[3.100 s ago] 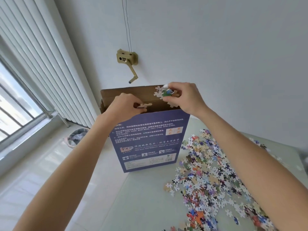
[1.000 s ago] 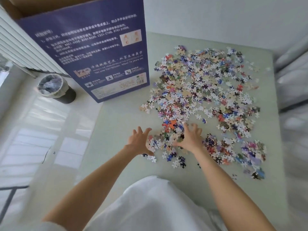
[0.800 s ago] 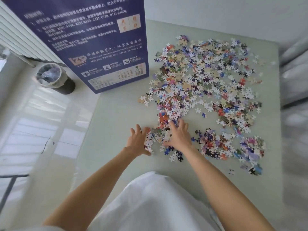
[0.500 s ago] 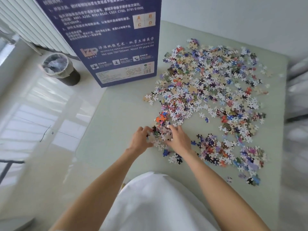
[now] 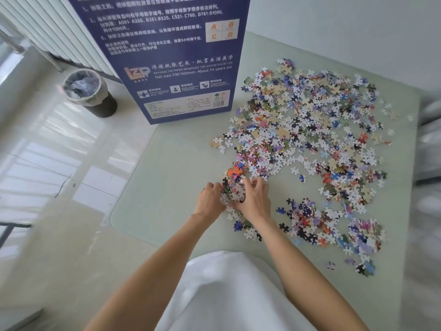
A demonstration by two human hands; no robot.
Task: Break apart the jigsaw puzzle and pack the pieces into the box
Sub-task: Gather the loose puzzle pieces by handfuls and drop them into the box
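A: Item, hands?

B: Left hand [image 5: 210, 199] and right hand [image 5: 254, 199], cupped together, clench a small heap of loose multicoloured cardboard jigsaw pieces [image 5: 233, 191].

A: Destination?

B: Tall blue printed cardboard box [image 5: 171, 58], upright, ahead and leftward; left hand nearer.

A: Remainder?

B: Scattered pieces [image 5: 310, 130] cover the pale green surface [image 5: 167, 175] rightward. Lined dark waste bin [image 5: 89, 93] on glossy tiled floor [image 5: 47, 163].

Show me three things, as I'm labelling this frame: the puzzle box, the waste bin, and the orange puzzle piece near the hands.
puzzle box [image 5: 167, 56]: head view, on its blue printed face.
waste bin [image 5: 105, 106]: head view, on its dark outer wall.
orange puzzle piece [image 5: 233, 172]: head view, on its middle.
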